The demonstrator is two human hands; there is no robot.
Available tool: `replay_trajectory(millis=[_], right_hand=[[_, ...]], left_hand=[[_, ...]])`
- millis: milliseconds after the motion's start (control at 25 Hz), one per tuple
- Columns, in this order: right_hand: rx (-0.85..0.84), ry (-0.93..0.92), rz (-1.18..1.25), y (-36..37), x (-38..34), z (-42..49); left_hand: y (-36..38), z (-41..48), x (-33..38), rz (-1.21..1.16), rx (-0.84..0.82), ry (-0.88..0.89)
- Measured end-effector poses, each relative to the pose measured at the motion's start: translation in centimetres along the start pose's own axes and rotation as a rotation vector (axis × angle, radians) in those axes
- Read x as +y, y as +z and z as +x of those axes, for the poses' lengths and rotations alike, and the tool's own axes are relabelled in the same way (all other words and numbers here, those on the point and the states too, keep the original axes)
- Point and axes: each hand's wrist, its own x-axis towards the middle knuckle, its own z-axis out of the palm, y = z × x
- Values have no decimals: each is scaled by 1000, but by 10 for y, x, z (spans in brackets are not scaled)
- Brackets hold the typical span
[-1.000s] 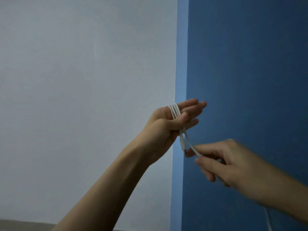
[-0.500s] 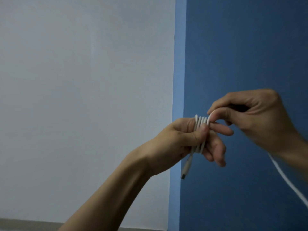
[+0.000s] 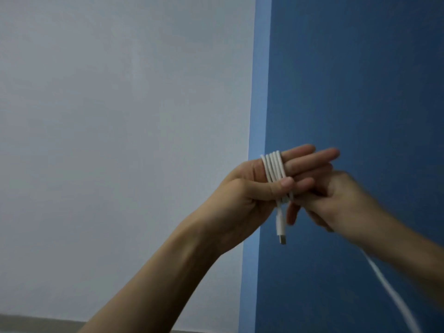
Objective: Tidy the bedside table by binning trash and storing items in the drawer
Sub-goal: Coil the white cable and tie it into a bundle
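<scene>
A white charging cable (image 3: 274, 168) is wound in several loops around the straight fingers of my left hand (image 3: 249, 191), whose thumb presses the loops down. The cable's plug end hangs below that hand. My right hand (image 3: 341, 200) sits just behind and to the right of the left fingers, blurred, pinching the loose cable strand. The rest of the cable trails down to the lower right edge. The bedside table, drawer and bin are out of view.
A pale grey wall (image 3: 120, 140) fills the left half and a dark blue wall (image 3: 360, 92) the right, meeting at a lighter blue edge. A strip of floor or skirting shows at the bottom left.
My right hand has swung from above the left fingers down behind them, laying another turn of cable. My left fingers have straightened out again.
</scene>
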Motion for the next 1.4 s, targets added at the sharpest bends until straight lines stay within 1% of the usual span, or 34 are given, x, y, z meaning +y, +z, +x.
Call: replay_trajectory(millis=[80, 160, 240, 320, 360, 400, 480, 560, 600, 680, 760, 960, 1040, 1080, 1200, 1320, 1400], right_hand=[[-113, 33, -48, 2, -4, -11], [-155, -2, -159, 1, -3, -21], [-190, -51, -312, -1, -5, -29], [-226, -168, -524, -6, -10, -33], [-188, -254, -632, -12, -14, -33], [-105, -351, -716, -19, -19, -31], [68, -495, -778, -32, -26, -21], [180, -586, -719, -41, -23, -6], [203, -595, -631, -42, -19, 1], [221, -537, -382, -39, -10, 10], [247, -460, -183, -32, 0, 14], [258, -292, 127, -25, 2, 21], [230, -194, 295, -18, -2, 19], [212, -154, 314, -13, -3, 17], [105, -47, 216, -6, -2, 8], [-37, 75, 303, -7, -10, -3], [-140, 106, 311, -8, -17, -11]], left_hand=[[-4, 0, 1, 89, 89, 32], [-9, 0, 1, 224, 153, 32], [-17, -1, 1, 444, 199, 20], [-21, -3, -2, 685, 215, 12], [-22, -5, -4, 756, 197, 1], [-21, -7, -6, 764, 165, -25], [-15, -11, -12, 713, 45, -66], [-9, -12, -13, 642, -70, -66], [-6, -11, -11, 590, -113, -75], [0, -10, -5, 475, -161, -77], [3, -8, -1, 381, -171, -44], [11, -2, 3, 246, -134, -2], [10, 1, 5, 210, -107, 1], [9, 1, 6, 192, -96, 13], [6, -1, 9, 134, -25, 51], [8, -2, 11, 151, 57, 65], [9, 1, 16, 215, 141, 86]])
